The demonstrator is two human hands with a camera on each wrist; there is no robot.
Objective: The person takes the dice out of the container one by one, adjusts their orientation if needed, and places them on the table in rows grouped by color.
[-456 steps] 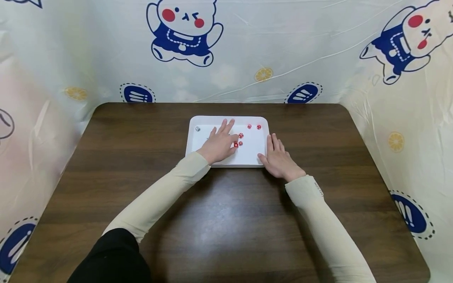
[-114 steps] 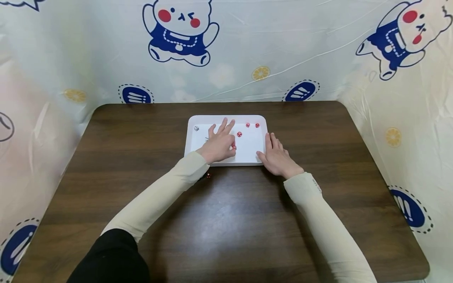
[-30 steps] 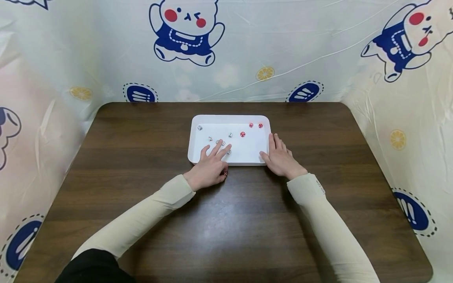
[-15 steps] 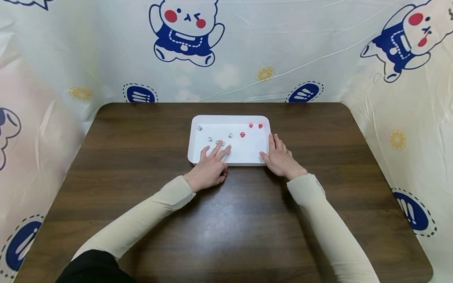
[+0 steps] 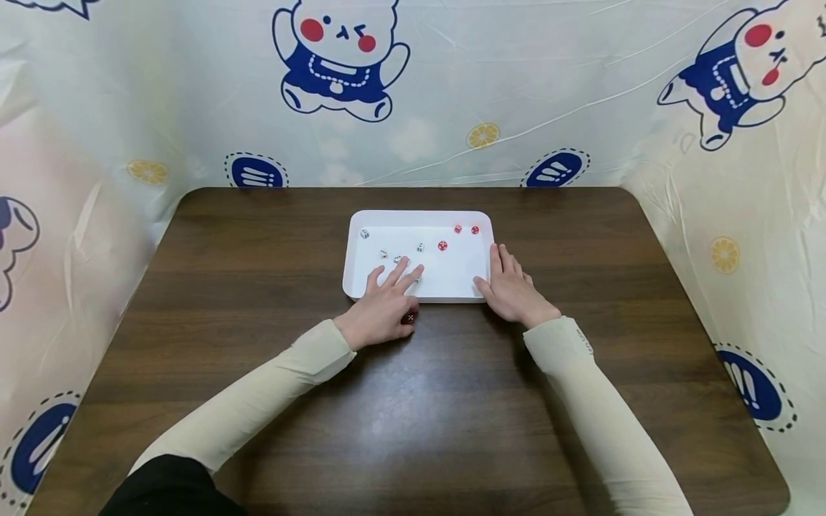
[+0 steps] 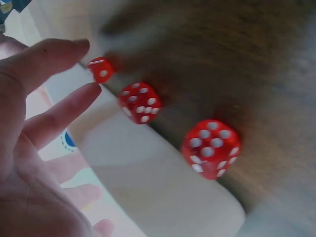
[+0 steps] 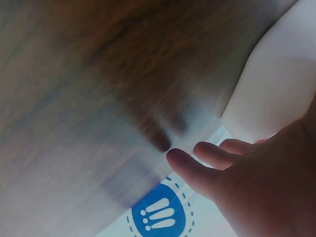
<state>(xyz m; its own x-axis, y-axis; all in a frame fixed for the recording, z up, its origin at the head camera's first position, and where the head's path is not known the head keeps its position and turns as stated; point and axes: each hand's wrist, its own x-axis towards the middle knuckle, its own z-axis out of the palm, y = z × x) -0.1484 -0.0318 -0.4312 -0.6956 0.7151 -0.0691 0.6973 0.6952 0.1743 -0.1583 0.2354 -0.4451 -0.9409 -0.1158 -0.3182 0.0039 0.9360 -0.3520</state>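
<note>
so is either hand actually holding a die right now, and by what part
No, nothing is held. The left hand lies open over the tray's near rim with a red die beside it; the right hand rests flat against the tray's right edge.

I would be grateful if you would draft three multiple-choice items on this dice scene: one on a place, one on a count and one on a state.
1. Where does the red die by the left hand lie?
A. In the tray's far left corner
B. On the table, just outside the near rim of the white tray
C. On a sleeve

2. How many red dice lie inside the tray in the head view?
A. One
B. Three
C. Six

3. How is the right hand held?
A. Flat, fingers straight, at the tray's right edge
B. Balled in a fist
C. Pinching a die

Answers:
1 B, as the die sits on brown wood beside the thumb.
2 B, as three red dice show in the tray's right half.
3 A, as the fingers lie straight and hold nothing.
</note>
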